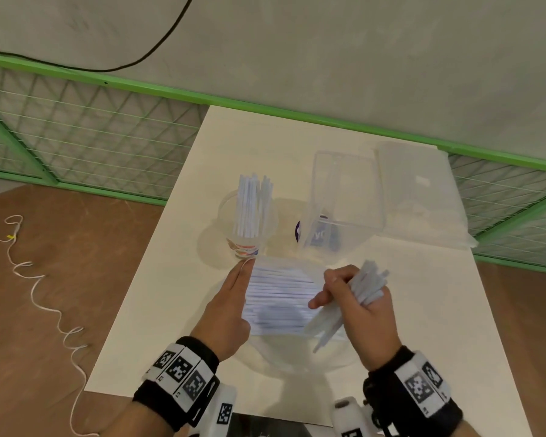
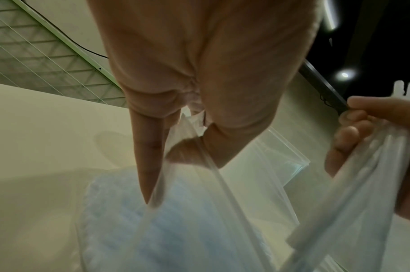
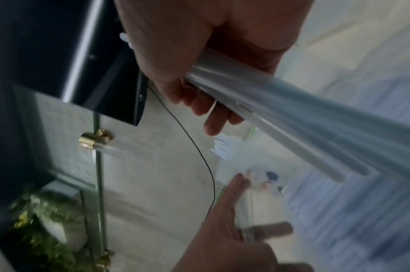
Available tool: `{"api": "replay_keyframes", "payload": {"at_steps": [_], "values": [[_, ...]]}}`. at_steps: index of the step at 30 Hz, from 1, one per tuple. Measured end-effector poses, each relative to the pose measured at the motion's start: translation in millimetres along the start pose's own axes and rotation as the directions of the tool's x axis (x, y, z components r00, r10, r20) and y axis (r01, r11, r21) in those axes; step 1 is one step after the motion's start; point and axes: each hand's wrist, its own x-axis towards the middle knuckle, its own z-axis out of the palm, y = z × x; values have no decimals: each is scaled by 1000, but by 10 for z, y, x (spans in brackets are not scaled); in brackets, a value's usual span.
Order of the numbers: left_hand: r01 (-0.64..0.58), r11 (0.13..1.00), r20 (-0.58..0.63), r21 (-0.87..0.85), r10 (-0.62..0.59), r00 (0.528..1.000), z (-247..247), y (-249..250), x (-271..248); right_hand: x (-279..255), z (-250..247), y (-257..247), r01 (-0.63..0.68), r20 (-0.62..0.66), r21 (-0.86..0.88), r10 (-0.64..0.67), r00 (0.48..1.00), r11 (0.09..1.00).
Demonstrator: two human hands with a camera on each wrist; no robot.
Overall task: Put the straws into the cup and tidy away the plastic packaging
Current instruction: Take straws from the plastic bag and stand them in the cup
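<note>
The right hand (image 1: pixel 356 304) is closed around a bunch of white paper-wrapped straws (image 1: pixel 364 287). The fingers are curled tight about the middle of the bunch. The bunch is tilted: its top ends point up and away to the right, and its bottom ends point down toward the person. In the right wrist view the same bunch (image 3: pixel 292 103) runs out long from the palm.

The left hand (image 1: pixel 234 307) lies with long, straight fingers along the left edge of a flat pile of white wrapped straws in a clear plastic bag (image 1: pixel 281 298). The pile lies on the white table (image 1: pixel 158 298), close to the person. The straws in it lie side by side, and each one runs from left to right. In the left wrist view, the thumb and fingers (image 2: pixel 150 162) pinch the clear plastic edge of the bag.

Just behind the pile stands a clear plastic cup with a coloured band at its base (image 1: pixel 245 244). White wrapped straws (image 1: pixel 252 206) stand in it, pointing up and leaning a little.

To the right of the cup stands a clear plastic box (image 1: pixel 344 197). A flat clear plastic bag (image 1: pixel 423 197) lies next to it on the right.

A green wire fence (image 1: pixel 76 137) runs behind the table. A white cord (image 1: pixel 48 298) lies curled on the brown floor at the left.
</note>
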Motion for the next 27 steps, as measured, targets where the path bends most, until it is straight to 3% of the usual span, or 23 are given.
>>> {"api": "replay_keyframes", "payload": {"at_steps": [2, 5, 8, 15, 19, 22, 27], "values": [[1, 1000, -2, 4, -1, 1000, -2, 5, 6, -39, 18, 148, -63, -14, 10, 63, 998, 998], [12, 1000, 3, 4, -12, 1000, -6, 11, 13, -86, 2, 522, -142, 57, -239, 160, 985, 960], [12, 1000, 8, 4, -12, 1000, 3, 9, 1, -109, -36, 711, -95, 153, -413, 171, 973, 906], [19, 1000, 7, 6, -19, 1000, -10, 31, -9, -28, -67, 461, 62, 179, -448, 22, 984, 892], [35, 999, 13, -2, -35, 999, -22, 32, -25, -70, -72, 569, 2, 214, -436, 101, 972, 900], [38, 999, 16, 3, -38, 999, -33, 48, -34, -107, -142, 688, 32, 245, -508, 109, 963, 861], [24, 1000, 14, 12, -25, 1000, -31, 53, -38, 9, -191, 456, -12, 238, -532, 162, 958, 847]]}}
